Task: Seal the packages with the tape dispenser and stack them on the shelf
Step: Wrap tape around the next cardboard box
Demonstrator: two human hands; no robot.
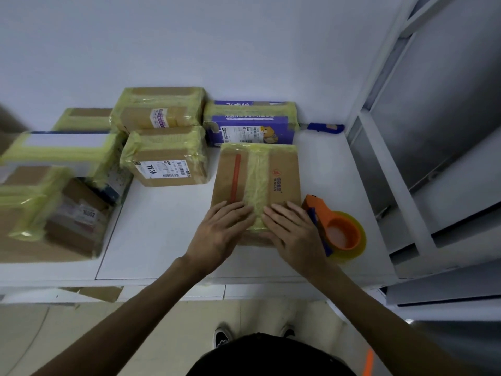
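Both grips are released and grasp nothing: the left grip (222, 226) and the right grip (291, 229) lie palm-down with fingers straight, side by side on the near end of a brown package (282, 172), pressing either side of the strip of yellowish tape that runs down its middle. This package sits just right of the frame's centre on a white desk (162, 234); it carries an orange-red stripe to the left of the tape and a red logo to the right. Just beside its lower right corner, close against the right grip, the tape dispenser (336, 232) lies on the desk, orange-bodied with a roll of yellow tape. Directly above the package a purple box (249, 130) stands against the wall, its top taped, and further right along the back edge lies a small blue-handled tool (325, 128). Centre-left is a taped carton with a white label (165, 161), with another taped carton (160, 112) behind it. More taped parcels crowd the left edge, the nearest one (48, 226) large and blurred. The wall (189, 36) filling the upper frame is plain and pale. On the right side a white metal shelf (390, 185) rises, with grey boards between its uprights. Below the desk's front edge a scrap of cardboard (100, 293) pokes out above a beige floor (54, 337), and the toes of dark shoes (222, 336) show at bottom centre.
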